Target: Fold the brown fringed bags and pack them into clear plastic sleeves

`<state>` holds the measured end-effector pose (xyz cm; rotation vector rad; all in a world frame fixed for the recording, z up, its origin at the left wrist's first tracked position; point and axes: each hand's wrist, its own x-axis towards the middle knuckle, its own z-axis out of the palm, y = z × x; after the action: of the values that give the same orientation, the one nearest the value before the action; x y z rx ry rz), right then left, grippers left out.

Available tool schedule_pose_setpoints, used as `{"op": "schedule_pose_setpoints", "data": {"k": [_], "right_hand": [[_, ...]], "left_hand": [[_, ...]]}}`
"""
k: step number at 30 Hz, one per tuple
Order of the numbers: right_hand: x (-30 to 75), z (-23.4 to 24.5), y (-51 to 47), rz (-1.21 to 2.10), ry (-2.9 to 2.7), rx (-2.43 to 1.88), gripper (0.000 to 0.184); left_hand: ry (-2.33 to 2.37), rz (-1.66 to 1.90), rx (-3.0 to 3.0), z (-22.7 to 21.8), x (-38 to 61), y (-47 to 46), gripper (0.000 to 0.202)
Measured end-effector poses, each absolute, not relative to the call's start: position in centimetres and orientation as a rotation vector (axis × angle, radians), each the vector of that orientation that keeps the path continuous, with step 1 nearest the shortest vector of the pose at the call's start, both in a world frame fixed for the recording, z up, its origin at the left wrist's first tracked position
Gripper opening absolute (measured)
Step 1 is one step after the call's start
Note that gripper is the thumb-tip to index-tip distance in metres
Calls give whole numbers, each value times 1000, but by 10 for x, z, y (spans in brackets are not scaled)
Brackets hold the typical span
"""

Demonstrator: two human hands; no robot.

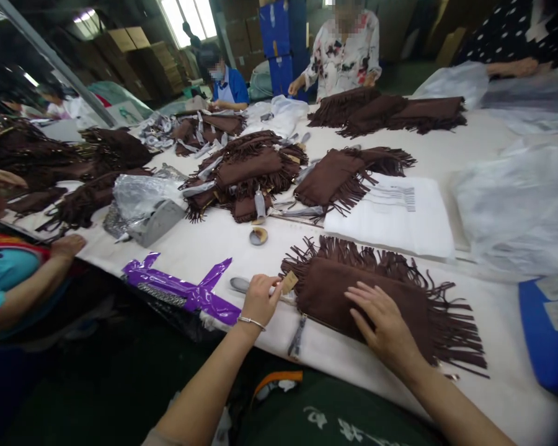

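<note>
A dark brown fringed bag (335, 291) lies flat at the front edge of the white table, fringe spread along its far side and both ends. My left hand (260, 298), with a bracelet at the wrist, is closed at the bag's left end, its fingertips on a small tan hang tag (289, 283). A grey wrapped strap (239, 284) passes beneath that hand. My right hand (379, 319) rests open on the bag's face, fingers spread. A wrapped zipper pull (297, 336) hangs from the bag's near edge.
Brown fringed bags (251, 170) lie piled beyond, near a white printed plastic stack (390, 214). A tape roll (258, 236), grey tape dispenser (157, 223) and purple tape (186, 291) are leftward. Clear plastic bags (521, 204) and a blue bin (546, 334) stand right. Co-workers surround the table.
</note>
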<state>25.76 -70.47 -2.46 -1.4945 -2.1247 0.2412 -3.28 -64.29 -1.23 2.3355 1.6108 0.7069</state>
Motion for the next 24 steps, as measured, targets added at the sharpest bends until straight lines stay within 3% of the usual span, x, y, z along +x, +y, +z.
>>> {"op": "schedule_pose_setpoints", "data": {"k": [5,10,17,21,24], "right_hand": [[189,-6,-702,455,-2519,-1013,36],[172,-26,-701,491,-2520,-1116,13],[187,-26,-701,739,-2348,-1124,35],[185,-12,-704,883,-2467,-977,61],[188,-5,-708,927,-2557,-970,53]], "left_hand": [[1602,363,2455,-15,-68,-660,23],[1724,208,2256,-13,-67,-697,15],[1363,313,1218,-25,-15,-733,34],[1186,478,873,-23,11,-732,35],[1136,470,920,-20,8,-728,32]]}}
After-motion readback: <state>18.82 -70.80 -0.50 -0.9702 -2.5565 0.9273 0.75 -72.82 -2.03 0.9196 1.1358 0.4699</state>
